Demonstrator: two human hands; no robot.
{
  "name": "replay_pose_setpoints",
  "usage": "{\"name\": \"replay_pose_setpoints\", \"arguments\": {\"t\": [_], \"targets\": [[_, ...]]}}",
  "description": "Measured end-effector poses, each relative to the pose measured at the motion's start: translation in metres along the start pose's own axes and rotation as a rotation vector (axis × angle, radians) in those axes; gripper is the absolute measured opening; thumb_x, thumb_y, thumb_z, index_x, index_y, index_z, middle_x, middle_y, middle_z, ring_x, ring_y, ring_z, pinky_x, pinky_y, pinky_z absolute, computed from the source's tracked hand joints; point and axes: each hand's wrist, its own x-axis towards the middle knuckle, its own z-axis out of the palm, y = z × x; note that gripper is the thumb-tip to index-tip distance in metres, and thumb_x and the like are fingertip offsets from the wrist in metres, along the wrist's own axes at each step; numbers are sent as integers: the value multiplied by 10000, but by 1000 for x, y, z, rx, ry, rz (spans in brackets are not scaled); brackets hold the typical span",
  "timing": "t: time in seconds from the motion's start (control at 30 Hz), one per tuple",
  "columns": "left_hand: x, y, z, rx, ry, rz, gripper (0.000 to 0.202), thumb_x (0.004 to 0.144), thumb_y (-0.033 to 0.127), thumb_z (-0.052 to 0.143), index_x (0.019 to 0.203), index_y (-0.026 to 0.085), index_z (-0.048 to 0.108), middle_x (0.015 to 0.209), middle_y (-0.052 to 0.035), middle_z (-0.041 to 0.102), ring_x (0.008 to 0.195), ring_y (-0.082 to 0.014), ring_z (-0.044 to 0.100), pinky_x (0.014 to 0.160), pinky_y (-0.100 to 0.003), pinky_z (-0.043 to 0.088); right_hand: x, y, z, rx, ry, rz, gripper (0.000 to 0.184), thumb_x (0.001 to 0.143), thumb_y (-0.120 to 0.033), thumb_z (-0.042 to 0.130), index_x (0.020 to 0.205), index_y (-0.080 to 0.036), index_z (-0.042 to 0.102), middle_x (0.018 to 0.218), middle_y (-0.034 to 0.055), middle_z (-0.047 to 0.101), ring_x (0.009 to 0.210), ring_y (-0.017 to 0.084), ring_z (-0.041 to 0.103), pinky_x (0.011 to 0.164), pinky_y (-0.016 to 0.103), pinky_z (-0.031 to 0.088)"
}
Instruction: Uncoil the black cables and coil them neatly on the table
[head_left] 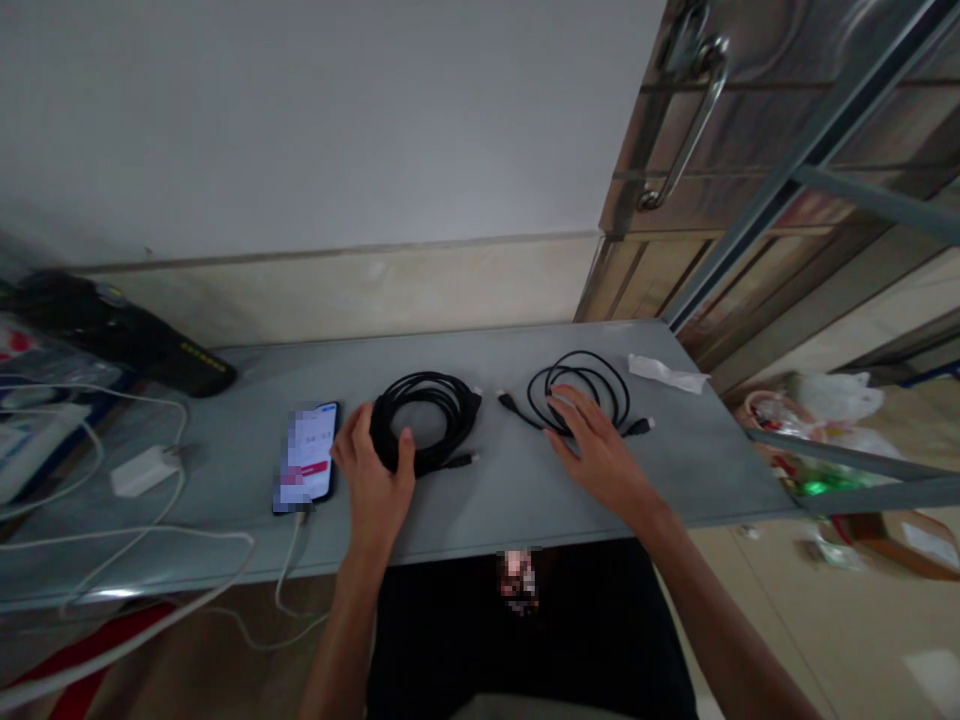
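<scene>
A thick coiled black cable [435, 410] lies on the grey table [510, 500]. My left hand [373, 465] grips the coil's left edge, fingers and thumb wrapped round the strands. To the right lies a thinner black cable [600, 385] in a loose coil, its plugs sticking out at both sides. My right hand [592, 440] rests flat on that coil's lower part, fingers stretched out. A phone [306, 455] with a lit screen lies just left of my left hand.
A white charger [142, 470] and white cords trail over the table's left side. A black device [120, 335] lies at the back left. A white paper scrap [664, 372] sits at the back right. Metal shelving and a door stand to the right.
</scene>
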Motion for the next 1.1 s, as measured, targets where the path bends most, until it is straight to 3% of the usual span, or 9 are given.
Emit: {"name": "replay_pose_setpoints", "arguments": {"t": [0.13,0.23,0.3,0.37,0.43,0.57,0.7,0.93,1.1], "targets": [[-4,13,-7,-21,4,106,497,1093,440,624,1542,233,577,1594,-208,588,1543,-381,512,1318,-624,331,-58,-4,-28,-37,146,0,373,1082,-196,685,1447,-267,665,1326,140,755,1263,314,742,1097,536,643],[-7,15,-7,-50,-58,222,414,1090,374,632,1482,239,634,1526,-189,658,1478,-371,575,1299,-614,362,-120,-39,-17,102,169,12,247,1034,-117,694,1214,-286,701,1006,59,780,928,252,790,855,400,686],[-8,13,-3,-61,-108,271,432,1084,347,644,1501,238,635,1523,-184,676,1485,-374,572,1296,-608,374,-163,-58,6,235,64,116,209,1060,-140,627,1205,-282,678,969,57,790,848,247,799,752,364,679],[-9,9,2,-44,-160,309,463,1091,347,643,1541,243,615,1526,-171,691,1508,-375,557,1296,-600,385,-196,-62,36,308,-155,250,157,1090,-205,574,1168,-283,686,978,56,802,857,256,810,754,367,680],[-9,4,6,1,-213,357,457,1113,363,620,1555,246,599,1506,-152,714,1495,-365,573,1276,-583,415,-218,-53,67,229,-454,400,258,1104,-209,522,1279,-247,708,1245,119,809,1160,282,800,1023,413,651],[-10,0,10,101,-283,397,410,1149,420,556,1499,218,625,1405,-158,748,1364,-365,644,1185,-568,488,-231,-26,110,76,-796,520,367,1036,-170,569,1368,-133,720,1410,232,757,1337,376,730,1153,500,560],[-12,0,8,164,-289,369,423,1139,478,555,1451,219,676,1281,-150,771,1216,-382,671,1089,-576,520,-229,-18,133,60,-942,517,287,941,-260,720,1214,-191,780,1231,166,828,1172,369,795,998,421,605],[-13,1,6,167,-255,423,369,1117,507,618,1300,218,758,1209,-125,788,1138,-347,675,1063,-527,496,-231,-16,154,41,-1070,506,349,937,-284,785,1270,-179,776,1290,197,805,1208,378,782,1019,471,596],[-14,0,6,176,-233,442,415,1081,557,674,1278,206,772,1191,-127,777,1146,-358,667,1079,-532,485,-233,-13,159,60,-1087,501,416,1000,-351,807,1371,-174,735,1339,138,787,1228,314,763,1095,532,586]]}}
